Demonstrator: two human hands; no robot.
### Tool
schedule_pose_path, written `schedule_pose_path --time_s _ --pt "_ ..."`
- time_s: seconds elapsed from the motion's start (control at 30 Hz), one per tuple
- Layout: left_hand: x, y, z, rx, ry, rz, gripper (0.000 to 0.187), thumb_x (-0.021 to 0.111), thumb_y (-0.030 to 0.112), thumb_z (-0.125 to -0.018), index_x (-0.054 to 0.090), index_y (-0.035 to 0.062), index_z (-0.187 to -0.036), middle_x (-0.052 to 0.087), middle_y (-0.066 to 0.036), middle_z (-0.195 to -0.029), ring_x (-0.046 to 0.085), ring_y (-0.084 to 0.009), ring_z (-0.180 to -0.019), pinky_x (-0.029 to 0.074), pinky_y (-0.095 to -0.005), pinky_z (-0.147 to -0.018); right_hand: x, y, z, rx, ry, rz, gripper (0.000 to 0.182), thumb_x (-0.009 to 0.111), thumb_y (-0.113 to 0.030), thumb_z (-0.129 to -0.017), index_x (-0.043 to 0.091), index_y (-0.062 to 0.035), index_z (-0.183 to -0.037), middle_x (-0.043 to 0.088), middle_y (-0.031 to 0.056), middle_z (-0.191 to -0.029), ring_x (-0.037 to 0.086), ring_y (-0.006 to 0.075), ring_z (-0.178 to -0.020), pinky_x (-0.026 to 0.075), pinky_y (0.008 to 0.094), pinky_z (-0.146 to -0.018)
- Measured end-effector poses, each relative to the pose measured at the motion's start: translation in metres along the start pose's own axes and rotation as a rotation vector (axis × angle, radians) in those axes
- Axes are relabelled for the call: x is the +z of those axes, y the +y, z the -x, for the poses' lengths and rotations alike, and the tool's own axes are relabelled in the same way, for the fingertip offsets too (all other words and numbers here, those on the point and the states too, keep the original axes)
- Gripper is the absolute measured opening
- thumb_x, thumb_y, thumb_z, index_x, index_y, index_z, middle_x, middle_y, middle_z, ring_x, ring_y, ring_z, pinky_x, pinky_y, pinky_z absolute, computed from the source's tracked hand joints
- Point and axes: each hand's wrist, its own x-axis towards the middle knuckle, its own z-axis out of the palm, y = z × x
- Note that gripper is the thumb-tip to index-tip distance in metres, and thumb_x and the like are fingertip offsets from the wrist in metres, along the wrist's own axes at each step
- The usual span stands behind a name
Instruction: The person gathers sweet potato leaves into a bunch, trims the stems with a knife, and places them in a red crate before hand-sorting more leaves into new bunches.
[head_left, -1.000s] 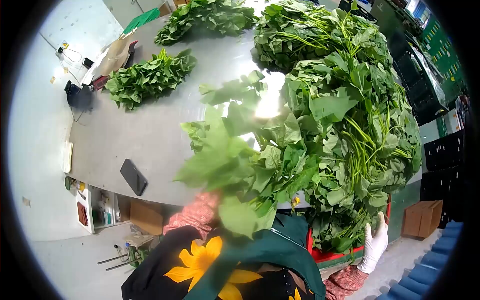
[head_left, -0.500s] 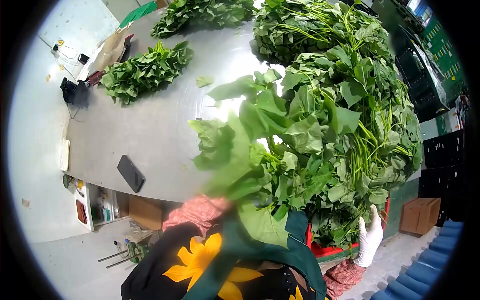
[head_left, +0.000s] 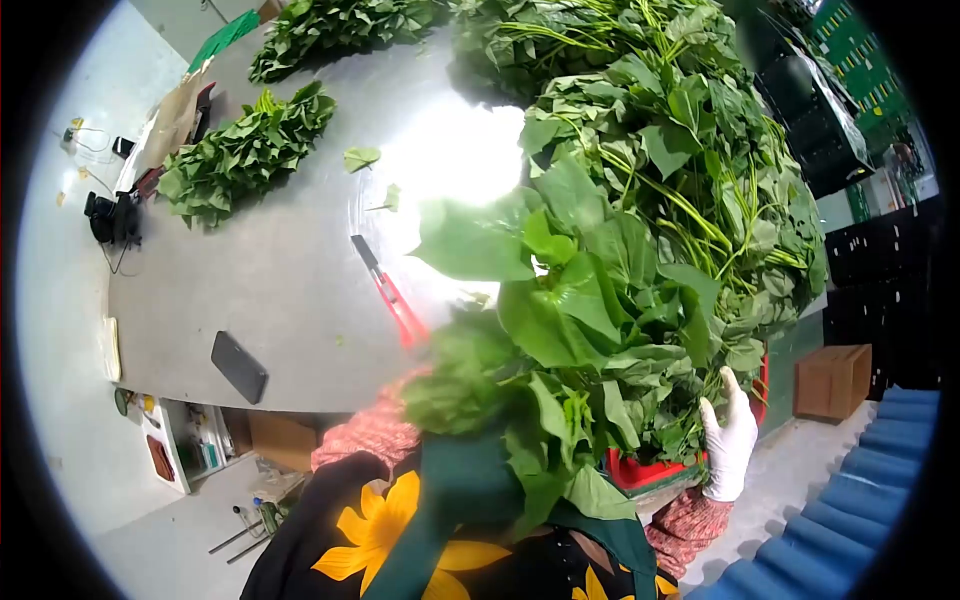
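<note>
My right hand, in a white glove, is at the near right edge of a large heap of leafy greens, its thumb and fingers apart beside the leaves. My left hand is hidden behind blurred leaves; only its pink sleeve shows at the metal table's near edge. Large leaves spread in front of my chest, between my arms. A red-handled knife lies on the metal table, just beyond the left sleeve. Part of a red crate shows under the heap.
A bunch of greens and a black phone lie on the table's left side. Another bunch is at the far edge. A cardboard box and blue corrugated material are at the right.
The leaves before me have shifted and spread toward my body. The red-handled knife, hidden before, now shows on the table. The whole view has shifted slightly; my right hand stays by the heap's edge.
</note>
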Motion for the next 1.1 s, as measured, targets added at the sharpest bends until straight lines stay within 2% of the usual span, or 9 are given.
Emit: schedule_pose_path --time_s 0.2,0.37,0.47,0.53,0.83,0.9,0.97,1.07,1.1 --pt "0.004 -0.002 0.004 -0.013 0.019 -0.06 0.034 0.064 0.021 -0.086 0.065 0.0047 -0.116 0.068 -0.015 -0.102 0.063 -0.0307 -0.094 0.05 -0.0439 -0.079 0.003 -0.009 -0.002 -0.053 0.027 0.008 0.054 0.074 -0.014 -0.084 0.057 -0.0092 -0.135 0.066 0.0142 -0.117 0.065 0.0291 -0.102 0.051 0.0362 -0.087" --pt "0.011 -0.005 0.004 -0.023 0.036 -0.134 0.034 0.065 0.022 -0.085 0.065 0.0051 -0.115 0.068 -0.015 -0.101 0.063 -0.0317 -0.094 0.05 -0.0445 -0.078 0.002 -0.013 0.001 0.093 -0.072 -0.014 0.053 0.075 -0.016 -0.085 0.057 -0.0089 -0.134 0.067 0.0132 -0.115 0.065 0.0285 -0.1 0.051 0.0348 -0.086" --pt "0.018 -0.007 0.002 -0.034 0.043 -0.182 0.035 0.065 0.022 -0.084 0.066 0.0053 -0.115 0.068 -0.015 -0.1 0.063 -0.0323 -0.093 0.05 -0.0449 -0.078 0.013 -0.002 0.003 -0.055 0.033 -0.005 0.053 0.074 -0.019 -0.085 0.058 -0.0092 -0.134 0.067 0.0124 -0.115 0.065 0.0292 -0.099 0.051 0.0354 -0.086" --pt "0.023 -0.007 -0.001 -0.038 0.055 -0.213 0.035 0.065 0.022 -0.084 0.066 0.0054 -0.115 0.068 -0.015 -0.1 0.063 -0.0327 -0.093 0.05 -0.0451 -0.077 0.011 -0.007 0.002 0.038 -0.045 0.031 0.052 0.074 -0.02 -0.086 0.058 -0.0078 -0.134 0.066 0.013 -0.119 0.065 0.0296 -0.103 0.051 0.0354 -0.089" --pt "0.036 -0.013 -0.025 -0.088 0.1 -0.409 0.036 0.066 0.022 -0.082 0.067 0.0061 -0.114 0.068 -0.015 -0.099 0.063 -0.0345 -0.092 0.05 -0.0461 -0.076 0.022 0.002 0.007 -0.001 -0.021 -0.054 0.053 0.074 -0.018 -0.085 0.057 -0.0074 -0.134 0.066 0.0132 -0.118 0.065 0.0296 -0.104 0.051 0.0354 -0.088" --pt "0.038 -0.015 -0.029 -0.054 0.12 -0.437 0.036 0.067 0.023 -0.081 0.067 0.0063 -0.113 0.068 -0.015 -0.098 0.063 -0.0349 -0.092 0.05 -0.0464 -0.076 0.024 0.004 0.006 0.007 -0.048 -0.046 0.056 0.074 -0.017 -0.084 0.055 -0.0088 -0.136 0.067 0.0127 -0.116 0.065 0.0303 -0.102 0.051 0.0355 -0.087" --pt "0.042 -0.03 -0.029 0.164 0.183 -0.378 0.035 0.067 0.019 -0.08 0.067 0.006 -0.113 0.068 -0.015 -0.098 0.063 -0.0348 -0.091 0.049 -0.0468 -0.077 0.024 0.002 0.004 -0.006 -0.048 -0.038 0.057 0.075 -0.016 -0.083 0.055 -0.0096 -0.136 0.067 0.0125 -0.115 0.065 0.0307 -0.102 0.051 0.0356 -0.086" --pt "0.041 -0.04 -0.021 0.122 0.087 -0.18 0.036 0.066 0.014 -0.079 0.067 0.008 -0.115 0.067 -0.016 -0.103 0.062 -0.036 -0.092 0.049 -0.0459 -0.079 0.024 -0.003 0.002 -0.027 -0.034 -0.025 0.057 0.075 -0.015 -0.083 0.055 -0.0098 -0.136 0.067 0.0124 -0.115 0.065 0.0306 -0.101 0.052 0.0354 -0.086" --pt "0.038 -0.029 -0.026 0.093 0.038 -0.496 0.037 0.066 0.014 -0.079 0.067 0.0089 -0.116 0.067 -0.016 -0.103 0.062 -0.036 -0.093 0.049 -0.0459 -0.08 0.025 -0.003 0.002 -0.018 -0.041 -0.022 0.057 0.075 -0.015 -0.082 0.055 -0.0095 -0.135 0.067 0.0124 -0.115 0.065 0.0305 -0.101 0.052 0.0353 -0.086"
